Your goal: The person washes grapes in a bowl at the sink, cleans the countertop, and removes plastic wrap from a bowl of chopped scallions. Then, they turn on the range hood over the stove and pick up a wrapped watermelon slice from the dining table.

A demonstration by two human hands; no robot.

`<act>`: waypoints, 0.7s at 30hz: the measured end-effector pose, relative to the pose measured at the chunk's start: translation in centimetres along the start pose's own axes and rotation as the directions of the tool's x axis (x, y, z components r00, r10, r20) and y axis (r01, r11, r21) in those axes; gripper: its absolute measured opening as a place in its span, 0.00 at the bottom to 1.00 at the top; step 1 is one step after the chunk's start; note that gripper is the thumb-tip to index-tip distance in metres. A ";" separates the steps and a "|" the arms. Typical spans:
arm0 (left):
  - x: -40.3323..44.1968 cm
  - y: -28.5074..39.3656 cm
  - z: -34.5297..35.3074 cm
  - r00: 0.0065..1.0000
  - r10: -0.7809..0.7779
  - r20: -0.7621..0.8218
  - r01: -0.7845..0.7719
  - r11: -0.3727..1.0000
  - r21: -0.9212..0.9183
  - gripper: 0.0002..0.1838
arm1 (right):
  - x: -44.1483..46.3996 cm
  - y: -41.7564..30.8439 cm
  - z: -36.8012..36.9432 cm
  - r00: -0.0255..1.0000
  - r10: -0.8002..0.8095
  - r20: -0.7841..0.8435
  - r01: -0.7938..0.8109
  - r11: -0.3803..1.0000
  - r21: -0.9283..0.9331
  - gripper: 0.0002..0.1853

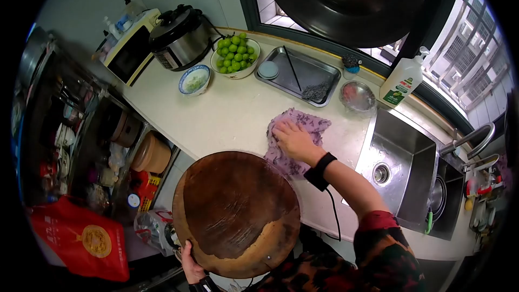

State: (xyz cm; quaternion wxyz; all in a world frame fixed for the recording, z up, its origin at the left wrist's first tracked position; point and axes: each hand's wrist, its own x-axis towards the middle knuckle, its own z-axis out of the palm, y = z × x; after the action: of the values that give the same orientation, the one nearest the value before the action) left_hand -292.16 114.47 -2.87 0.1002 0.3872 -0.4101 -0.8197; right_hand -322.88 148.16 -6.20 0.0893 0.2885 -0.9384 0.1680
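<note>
A purple patterned cloth lies crumpled on the pale countertop. My right hand presses flat on it, fingers spread over the fabric. At the lower middle, a large round wooden chopping board with a dark, partly wet-looking surface is tilted up at the counter's front edge. My left hand grips its lower left rim, the thumb on the face and the other fingers mostly hidden behind it.
Behind the cloth are a metal tray, a bowl of green fruit, a patterned bowl and a pressure cooker. The sink and a soap bottle are right. Shelves and a red bag stand left.
</note>
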 end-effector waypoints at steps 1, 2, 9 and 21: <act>-0.1 0.0 0.1 1.000 -0.005 -0.006 0.005 1.000 -0.004 0.22 | -0.6 -0.3 -0.4 0.993 0.099 -0.068 -0.091 0.990 0.105 0.15; -0.3 -0.1 0.4 1.000 0.000 -0.002 0.000 1.000 0.004 0.22 | -1.4 -0.5 -1.2 0.994 0.092 -0.062 -0.085 0.991 0.099 0.15; 0.0 1.2 1.2 0.999 -0.008 -0.033 0.010 0.998 0.058 0.19 | -9.8 0.7 -3.5 0.976 0.038 0.216 -0.007 0.990 -0.142 0.28; 0.8 0.6 0.1 0.994 -0.055 0.089 0.054 0.998 0.006 0.20 | -12.8 -8.7 -2.4 0.846 0.290 0.448 -0.516 0.656 0.551 0.31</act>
State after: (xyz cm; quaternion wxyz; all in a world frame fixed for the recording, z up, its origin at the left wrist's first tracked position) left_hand -292.91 113.75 -2.80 0.0585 0.3613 -0.4050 -0.8379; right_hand -307.34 148.86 -5.02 -0.2108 0.1053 -0.8611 0.4506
